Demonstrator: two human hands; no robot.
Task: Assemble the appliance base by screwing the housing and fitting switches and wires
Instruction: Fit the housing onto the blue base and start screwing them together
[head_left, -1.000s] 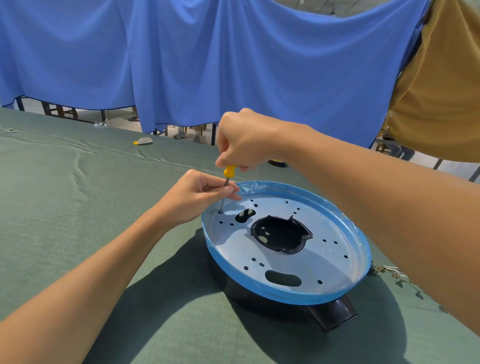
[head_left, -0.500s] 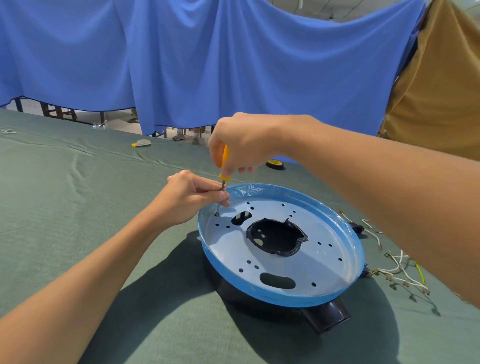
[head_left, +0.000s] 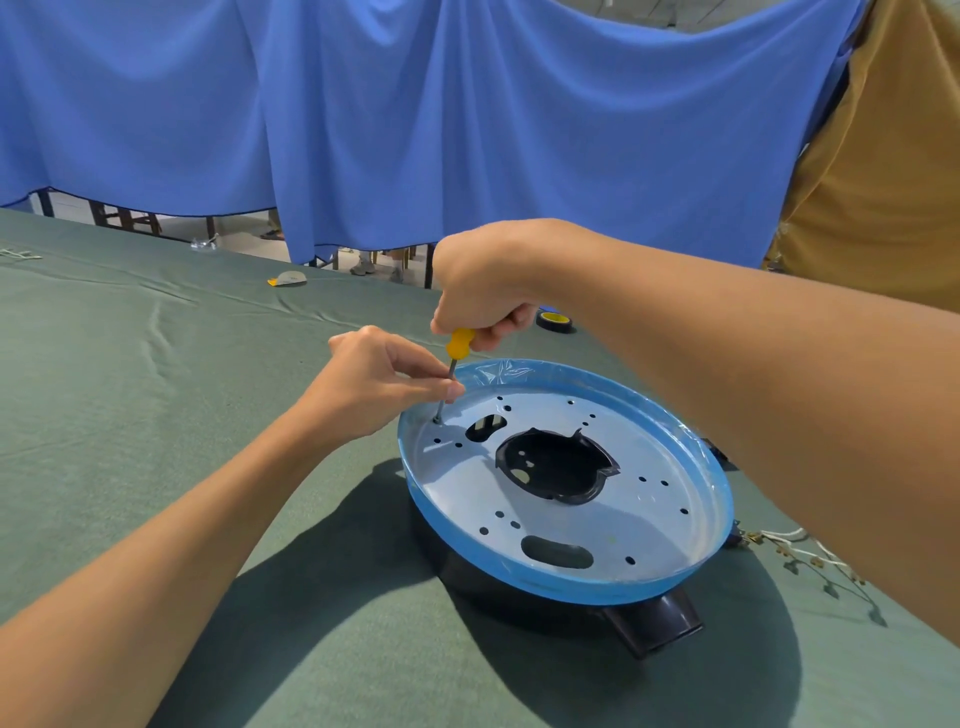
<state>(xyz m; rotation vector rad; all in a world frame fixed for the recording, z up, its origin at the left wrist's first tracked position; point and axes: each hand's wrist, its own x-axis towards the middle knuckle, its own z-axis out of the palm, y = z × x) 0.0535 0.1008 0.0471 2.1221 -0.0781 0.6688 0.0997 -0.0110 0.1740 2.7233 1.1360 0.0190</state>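
It looks like the job has only just begun. The round silver metal plate with the blue rim (head_left: 519, 577) sits on top of the black plastic housing (head_left: 654, 626) on the green cloth table (head_left: 156, 441). One little hole near the plate's left edge is being worked on. I cannot tell if a screw is in it, because it is too small to see. The other little holes across the plate look empty. I see no switches fitted, and the thin white wires (head_left: 800, 543) lie loose on the cloth at the right. So I think a lot is left to do. The left hand (head_left: 374, 384) has bent fingers and pinches the thin metal shaft of the small yellow-handled screwdriver (head_left: 460, 343), I think to keep it straight. The right hand (head_left: 483, 291), just above, is wrapped tight round the yellow handle. The tip touches the plate.
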